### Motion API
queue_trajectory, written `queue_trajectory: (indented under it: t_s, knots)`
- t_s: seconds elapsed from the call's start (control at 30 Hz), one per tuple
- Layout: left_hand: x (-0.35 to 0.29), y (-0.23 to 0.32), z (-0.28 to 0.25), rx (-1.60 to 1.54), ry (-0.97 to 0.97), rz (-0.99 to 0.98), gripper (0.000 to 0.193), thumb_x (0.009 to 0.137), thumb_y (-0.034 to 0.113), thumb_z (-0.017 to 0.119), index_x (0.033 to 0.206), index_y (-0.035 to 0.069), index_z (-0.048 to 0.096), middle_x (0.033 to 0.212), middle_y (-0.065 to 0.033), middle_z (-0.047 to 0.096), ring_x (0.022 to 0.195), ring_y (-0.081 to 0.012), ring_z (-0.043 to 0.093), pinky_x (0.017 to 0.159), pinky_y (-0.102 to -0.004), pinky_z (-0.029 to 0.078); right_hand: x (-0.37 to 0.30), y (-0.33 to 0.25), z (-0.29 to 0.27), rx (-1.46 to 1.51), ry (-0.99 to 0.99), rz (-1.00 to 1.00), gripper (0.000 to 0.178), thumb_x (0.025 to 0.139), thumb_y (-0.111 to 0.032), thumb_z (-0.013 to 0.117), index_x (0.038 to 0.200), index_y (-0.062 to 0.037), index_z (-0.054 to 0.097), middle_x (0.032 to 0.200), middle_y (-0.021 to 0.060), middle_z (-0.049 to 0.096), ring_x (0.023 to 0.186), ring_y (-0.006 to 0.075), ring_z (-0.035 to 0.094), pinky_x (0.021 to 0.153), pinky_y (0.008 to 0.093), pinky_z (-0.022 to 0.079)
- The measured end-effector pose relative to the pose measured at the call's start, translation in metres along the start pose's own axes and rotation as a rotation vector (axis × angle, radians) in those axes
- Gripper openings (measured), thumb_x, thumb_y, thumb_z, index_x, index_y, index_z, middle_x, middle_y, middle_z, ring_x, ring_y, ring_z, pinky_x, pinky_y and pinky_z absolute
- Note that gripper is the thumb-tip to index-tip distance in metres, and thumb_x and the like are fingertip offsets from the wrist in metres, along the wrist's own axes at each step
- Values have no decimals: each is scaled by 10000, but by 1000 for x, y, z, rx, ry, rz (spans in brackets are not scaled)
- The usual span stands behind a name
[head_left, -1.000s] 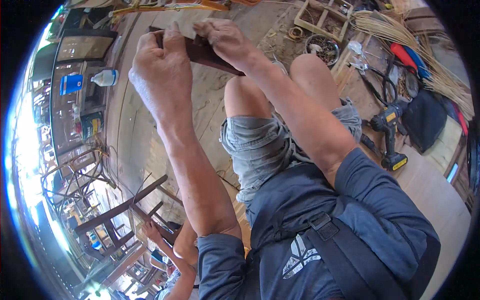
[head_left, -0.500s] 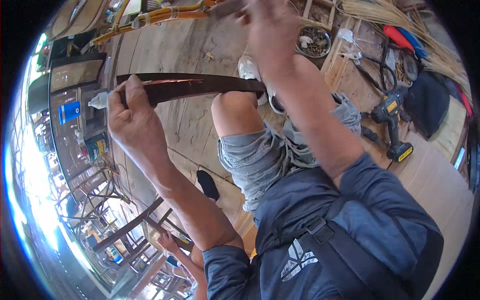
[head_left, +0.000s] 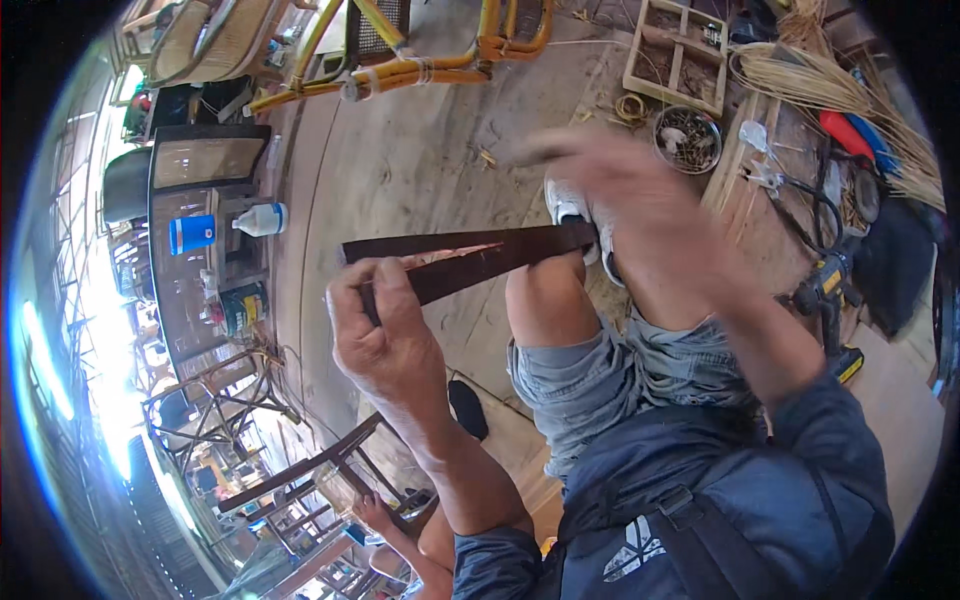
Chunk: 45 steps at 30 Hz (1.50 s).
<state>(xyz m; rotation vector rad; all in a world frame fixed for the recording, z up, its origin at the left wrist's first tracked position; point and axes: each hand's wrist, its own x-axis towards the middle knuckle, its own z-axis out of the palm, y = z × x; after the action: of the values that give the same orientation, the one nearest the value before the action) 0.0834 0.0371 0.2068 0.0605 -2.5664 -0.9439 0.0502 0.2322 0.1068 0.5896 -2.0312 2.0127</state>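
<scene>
Head view: the left hand (head_left: 385, 325) pinches a dark brown, split wooden strip (head_left: 480, 265) in its fingers, beyond and left of the bare left knee (head_left: 548, 298); rightward, the right hand (head_left: 625, 190) is blurred, its fingers' state untellable.

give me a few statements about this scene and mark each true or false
The left hand grips a long dark-brown wooden piece. True.
The squarish blue container is right of the white plastic bottle. False: the container is left of the bottle.
The round silver-rimmed bowl is empty. False: the bowl holds brown bits.
A black-and-yellow power drill lies on the person's right. True.
The divided wooden tray sits beside the bowl. True.
</scene>
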Motion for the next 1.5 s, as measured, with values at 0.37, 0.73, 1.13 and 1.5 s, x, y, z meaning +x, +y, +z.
queue_trajectory:
  t_s: [0.37, 0.73, 1.13, 1.5]
  knots:
    - [-3, -5, 2, -117, 64, 5, 174, 895, 145, 578, 981, -3, 605, 779, -85, 640, 711, -112, 565, 687, -259, 464, 108, -22, 117, 530, -539, 137, 529, 897, -492, 526, 585, -69, 469, 559, -38, 375, 552, 71, 342, 505, 274, 318]
    - [-5, -8, 12, -40, 238, -60, 303, 917, 209, 528, 978, -79, 599, 830, -101, 629, 728, -156, 563, 690, -250, 451, 118, -7, 145, 443, -167, -357, 462, 906, -381, 553, 662, 10, 598, 540, 129, 536, 495, 209, 531, 506, 358, 410]
    - [8, -30, -14, 316, 150, 85, 199, 901, 172, 550, 947, -10, 613, 703, -127, 607, 626, -203, 579, 597, -299, 448, 111, -3, 156, 277, -87, -396, 336, 904, -328, 554, 830, -20, 665, 627, 154, 585, 554, 281, 575, 527, 364, 437]
    - [3, -22, -51, 401, -247, 22, 253, 701, 71, 680, 945, 33, 620, 738, -148, 601, 643, -266, 597, 604, -333, 464, 97, -27, 106, 252, -749, -220, 329, 774, -304, 686, 862, -26, 533, 778, 147, 553, 758, 336, 573, 648, 379, 445]
